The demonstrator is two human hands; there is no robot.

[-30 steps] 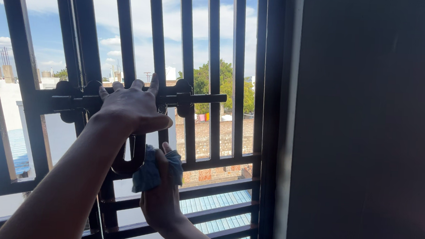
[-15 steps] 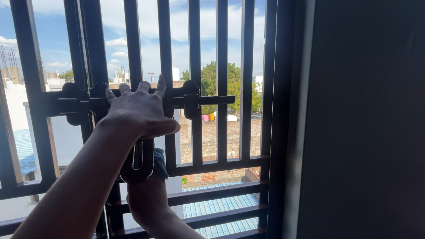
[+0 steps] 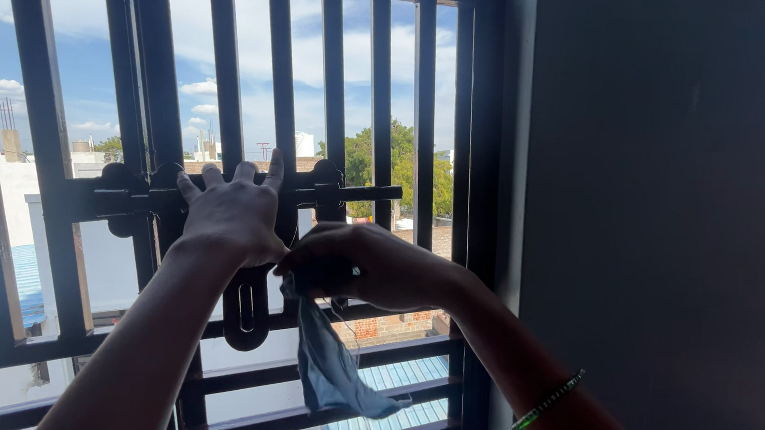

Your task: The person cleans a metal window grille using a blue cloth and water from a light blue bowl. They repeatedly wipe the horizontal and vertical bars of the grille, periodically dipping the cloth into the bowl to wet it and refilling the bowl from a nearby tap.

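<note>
The person's left hand [image 3: 234, 210] lies flat on the dark sliding bolt [image 3: 348, 193] of a black metal gate [image 3: 223, 72]. Its fingers [image 3: 274, 166] point up and are spread a little, and the palm presses on the bolt where it crosses the bars. It is hard to tell if the thumb curls under the bolt. The bolt runs sideways across the gate, and its right end pokes out past a bar, close to the dark door frame [image 3: 489, 204]. A flat metal hasp [image 3: 246, 308] with a long slot hangs down just under the left hand. The right hand [image 3: 366, 263] is just beside the left hand, near the hasp. Its fingers are pressed together and they pinch a blue-grey cloth [image 3: 329, 362]. The cloth hangs loose below the hand, in front of the lower bars. A thin green bangle [image 3: 548, 400] sits on the right arm. On the right side stands a big dark wall [image 3: 665, 232]. Through the bars there are a blue sky with white clouds, a green tree [image 3: 399, 158], a red brick wall [image 3: 384, 326] and a blue roof [image 3: 408, 380].
</note>
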